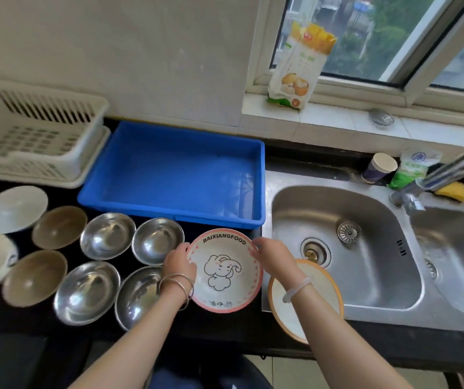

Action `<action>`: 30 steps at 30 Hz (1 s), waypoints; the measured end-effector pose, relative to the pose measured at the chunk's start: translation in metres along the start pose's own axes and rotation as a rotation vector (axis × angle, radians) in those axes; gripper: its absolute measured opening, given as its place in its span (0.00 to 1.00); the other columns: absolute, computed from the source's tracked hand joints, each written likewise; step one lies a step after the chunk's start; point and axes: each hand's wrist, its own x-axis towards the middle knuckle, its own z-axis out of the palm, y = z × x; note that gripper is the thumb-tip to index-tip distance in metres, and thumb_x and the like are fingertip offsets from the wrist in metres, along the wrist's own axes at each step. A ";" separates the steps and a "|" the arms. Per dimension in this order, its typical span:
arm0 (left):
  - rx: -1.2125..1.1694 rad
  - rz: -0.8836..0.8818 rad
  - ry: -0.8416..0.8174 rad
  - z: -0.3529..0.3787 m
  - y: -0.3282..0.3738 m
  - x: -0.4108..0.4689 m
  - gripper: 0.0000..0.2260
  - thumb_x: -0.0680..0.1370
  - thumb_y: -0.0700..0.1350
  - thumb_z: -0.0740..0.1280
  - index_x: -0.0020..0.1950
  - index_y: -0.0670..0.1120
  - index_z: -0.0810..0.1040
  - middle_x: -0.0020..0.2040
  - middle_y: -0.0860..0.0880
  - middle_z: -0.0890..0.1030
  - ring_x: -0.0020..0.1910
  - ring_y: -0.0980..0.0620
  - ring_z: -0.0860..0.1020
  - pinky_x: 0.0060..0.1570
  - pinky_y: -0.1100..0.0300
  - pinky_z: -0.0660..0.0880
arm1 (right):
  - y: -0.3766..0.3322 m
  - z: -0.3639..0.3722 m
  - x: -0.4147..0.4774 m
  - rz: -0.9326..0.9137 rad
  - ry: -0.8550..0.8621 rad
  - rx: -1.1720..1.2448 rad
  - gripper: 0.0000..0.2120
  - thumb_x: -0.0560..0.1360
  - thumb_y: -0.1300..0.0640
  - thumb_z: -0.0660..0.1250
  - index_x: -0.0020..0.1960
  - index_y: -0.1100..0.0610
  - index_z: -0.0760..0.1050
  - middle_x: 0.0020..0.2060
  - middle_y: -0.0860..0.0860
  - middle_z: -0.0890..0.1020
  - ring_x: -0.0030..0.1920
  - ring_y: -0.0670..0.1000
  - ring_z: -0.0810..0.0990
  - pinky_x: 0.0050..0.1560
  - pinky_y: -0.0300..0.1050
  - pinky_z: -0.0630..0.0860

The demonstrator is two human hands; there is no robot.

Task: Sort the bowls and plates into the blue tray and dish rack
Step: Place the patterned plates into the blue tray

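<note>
A pink-rimmed plate (225, 272) with an elephant drawing and the words BAIXIANGFOOD sits at the counter's front, just below the blue tray (174, 175). My left hand (179, 263) grips its left rim and my right hand (271, 256) grips its right rim. An orange-rimmed plate (318, 290) lies under my right forearm at the sink's edge. Several steel bowls (107, 235), two brown bowls (59, 227) and white dishes (14, 207) stand in rows to the left. The cream dish rack (37, 136) stands at the back left with nothing in it.
A double steel sink (346, 248) with a tap (449, 169) fills the right side. A paper cup (379, 168), a green packet and a yellow sponge stand behind it. A flour bag (298, 66) leans on the windowsill.
</note>
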 end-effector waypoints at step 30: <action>-0.933 -0.146 -0.015 -0.126 0.006 0.088 0.06 0.79 0.43 0.59 0.50 0.44 0.75 0.42 0.45 0.76 0.35 0.50 0.77 0.26 0.60 0.79 | -0.114 -0.060 0.088 0.080 0.013 0.831 0.06 0.75 0.65 0.66 0.49 0.59 0.80 0.36 0.57 0.83 0.29 0.50 0.84 0.28 0.41 0.80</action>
